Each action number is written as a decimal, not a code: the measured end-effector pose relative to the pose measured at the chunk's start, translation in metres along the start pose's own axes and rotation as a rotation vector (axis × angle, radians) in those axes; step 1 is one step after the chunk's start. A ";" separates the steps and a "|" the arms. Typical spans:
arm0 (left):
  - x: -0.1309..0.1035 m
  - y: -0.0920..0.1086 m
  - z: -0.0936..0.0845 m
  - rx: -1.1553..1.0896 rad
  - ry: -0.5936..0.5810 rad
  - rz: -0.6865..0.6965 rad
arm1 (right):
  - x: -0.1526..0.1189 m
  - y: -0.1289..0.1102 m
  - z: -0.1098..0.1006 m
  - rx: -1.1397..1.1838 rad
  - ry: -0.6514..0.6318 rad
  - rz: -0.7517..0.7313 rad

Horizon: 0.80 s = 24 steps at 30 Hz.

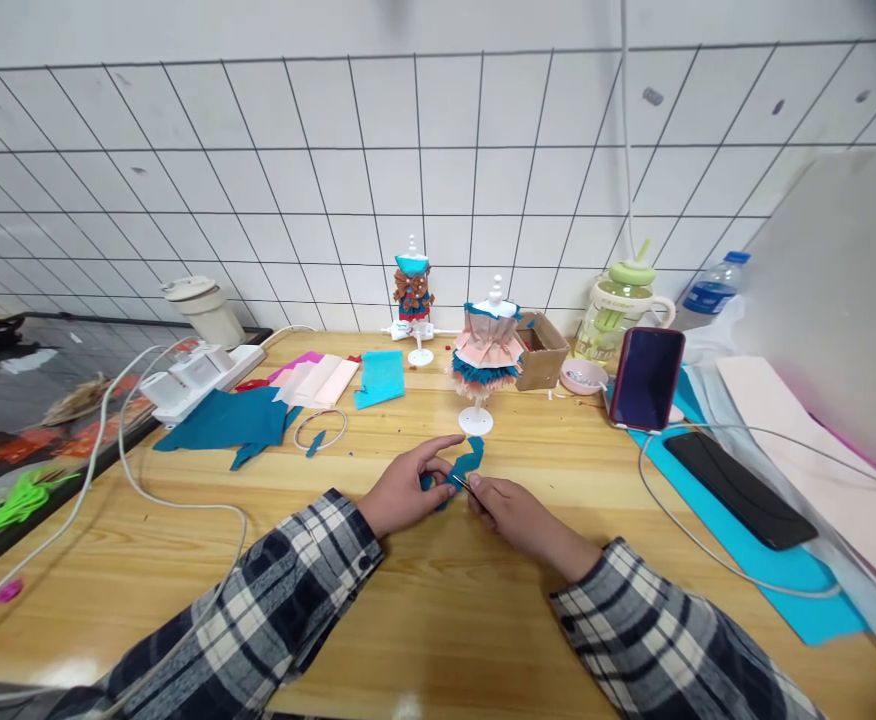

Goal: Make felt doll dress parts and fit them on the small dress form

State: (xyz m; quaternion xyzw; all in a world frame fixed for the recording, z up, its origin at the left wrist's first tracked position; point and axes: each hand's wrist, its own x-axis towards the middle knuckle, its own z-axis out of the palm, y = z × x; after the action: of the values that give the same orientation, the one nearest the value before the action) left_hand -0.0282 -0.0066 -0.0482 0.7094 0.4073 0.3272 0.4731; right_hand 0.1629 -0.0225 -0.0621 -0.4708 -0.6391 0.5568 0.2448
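Both hands (408, 490) (517, 510) pinch blue felt (464, 462) — tweezers (462, 484) (right).

No text, number or brand can be read anywhere in this view. The water bottle (712, 290) at the right carries a blue label, but its print is too small and blurred to make out. The upright phone (646, 378) beside it shows a dark, blank screen.
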 end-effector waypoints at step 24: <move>-0.001 0.003 0.003 -0.110 -0.122 -0.011 | -0.004 -0.007 -0.004 -0.206 0.017 -0.114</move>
State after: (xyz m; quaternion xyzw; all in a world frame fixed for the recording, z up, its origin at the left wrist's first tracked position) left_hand -0.0252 -0.0091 -0.0468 0.6986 0.3632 0.3026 0.5371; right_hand 0.1658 -0.0231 -0.0539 -0.4609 -0.7167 0.4692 0.2319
